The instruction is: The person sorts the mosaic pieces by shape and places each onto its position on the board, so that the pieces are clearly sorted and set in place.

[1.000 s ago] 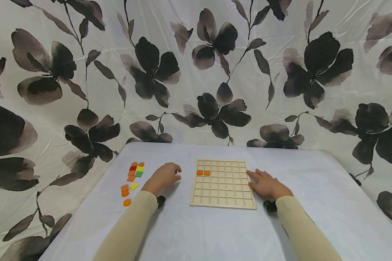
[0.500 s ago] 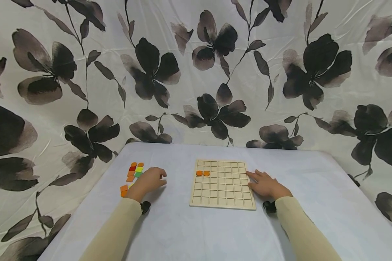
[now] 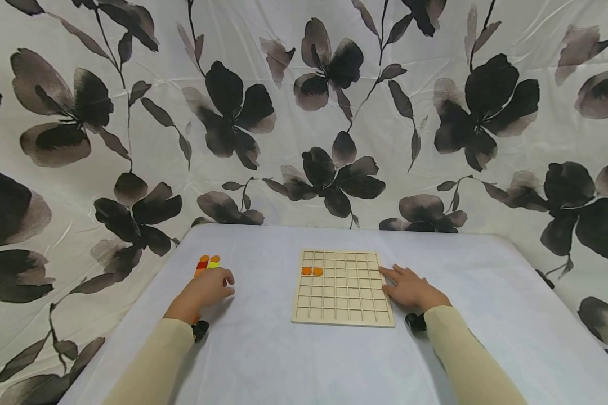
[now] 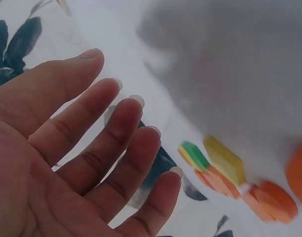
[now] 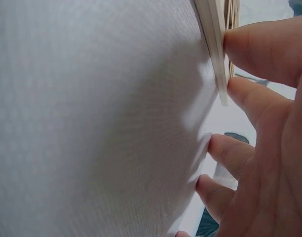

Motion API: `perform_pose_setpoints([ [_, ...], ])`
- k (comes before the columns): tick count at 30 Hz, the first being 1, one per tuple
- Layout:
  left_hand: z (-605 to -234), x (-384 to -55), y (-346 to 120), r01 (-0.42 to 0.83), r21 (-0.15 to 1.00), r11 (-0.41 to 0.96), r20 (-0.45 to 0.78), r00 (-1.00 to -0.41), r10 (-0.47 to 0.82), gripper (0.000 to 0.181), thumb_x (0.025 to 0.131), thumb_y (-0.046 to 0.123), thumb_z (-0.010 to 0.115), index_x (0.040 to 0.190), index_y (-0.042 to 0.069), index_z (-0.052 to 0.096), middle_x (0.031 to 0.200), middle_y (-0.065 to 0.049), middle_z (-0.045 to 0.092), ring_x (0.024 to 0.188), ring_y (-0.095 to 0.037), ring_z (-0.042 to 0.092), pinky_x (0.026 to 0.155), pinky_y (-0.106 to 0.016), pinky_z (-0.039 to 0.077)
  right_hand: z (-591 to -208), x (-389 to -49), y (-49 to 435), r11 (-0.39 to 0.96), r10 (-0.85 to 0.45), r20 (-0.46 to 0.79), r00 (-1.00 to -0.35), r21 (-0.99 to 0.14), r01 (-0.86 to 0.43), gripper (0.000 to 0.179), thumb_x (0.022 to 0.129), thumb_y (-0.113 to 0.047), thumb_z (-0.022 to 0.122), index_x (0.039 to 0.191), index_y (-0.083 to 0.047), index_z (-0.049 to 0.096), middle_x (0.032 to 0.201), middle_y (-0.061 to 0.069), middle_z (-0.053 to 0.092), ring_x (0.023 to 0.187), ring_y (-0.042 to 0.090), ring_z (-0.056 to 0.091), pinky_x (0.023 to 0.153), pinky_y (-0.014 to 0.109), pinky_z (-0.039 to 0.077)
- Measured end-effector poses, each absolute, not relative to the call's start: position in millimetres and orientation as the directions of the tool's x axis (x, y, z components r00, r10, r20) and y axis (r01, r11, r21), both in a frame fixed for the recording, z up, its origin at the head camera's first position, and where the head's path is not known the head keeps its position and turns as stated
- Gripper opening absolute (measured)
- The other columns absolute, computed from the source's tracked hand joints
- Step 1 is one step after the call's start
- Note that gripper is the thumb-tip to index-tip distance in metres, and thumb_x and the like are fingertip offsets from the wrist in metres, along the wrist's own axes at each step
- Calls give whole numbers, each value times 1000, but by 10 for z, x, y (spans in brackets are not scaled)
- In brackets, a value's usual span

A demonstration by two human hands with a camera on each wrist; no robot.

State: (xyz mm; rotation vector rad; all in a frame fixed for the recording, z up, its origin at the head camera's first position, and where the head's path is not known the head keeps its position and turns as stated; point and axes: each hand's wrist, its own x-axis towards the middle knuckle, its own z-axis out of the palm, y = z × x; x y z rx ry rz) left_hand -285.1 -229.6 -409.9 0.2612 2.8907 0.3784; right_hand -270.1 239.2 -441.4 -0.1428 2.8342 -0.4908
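My left hand [image 3: 206, 292] hovers over the group of coloured pieces at the left of the table, hiding most of them. Its fingers are relaxed and apart, holding nothing in the left wrist view. Below the fingers there lie a yellow tile [image 4: 225, 160], a green tile [image 4: 195, 154] and an orange disc [image 4: 299, 173]. Past the hand, a red tile [image 3: 202, 265] shows. My right hand [image 3: 411, 287] rests at the right edge of a wooden grid board [image 3: 344, 308], thumb and index fingertip touching the edge. Two orange discs [image 3: 317, 271] sit side by side in the board's upper left cells.
A white cloth [image 3: 334, 360] covers the table. Behind it hangs a pale curtain [image 3: 263, 191] printed with dark flowers. A dark wrist camera [image 3: 200, 331] is strapped under the left wrist, another [image 3: 415, 323] under the right.
My left hand has moved left, away from the board, and now covers most of the coloured pieces. The right hand stays at the board's edge. The two discs have kept their cells.
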Motion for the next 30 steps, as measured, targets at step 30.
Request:
perform_pose_setpoints([
  [30,-4043,-2641,-2740,33,289,957,-323,-937,130,11,85,15,68,93,8,63,84,-6,58,75,-20,51,65,-30,43,-4406,-2684,2383,940,-154,-230,-961,-335,-70,55,99,-36,43,151,-19,34,156,25,24,141,54,18,104,77,15],
])
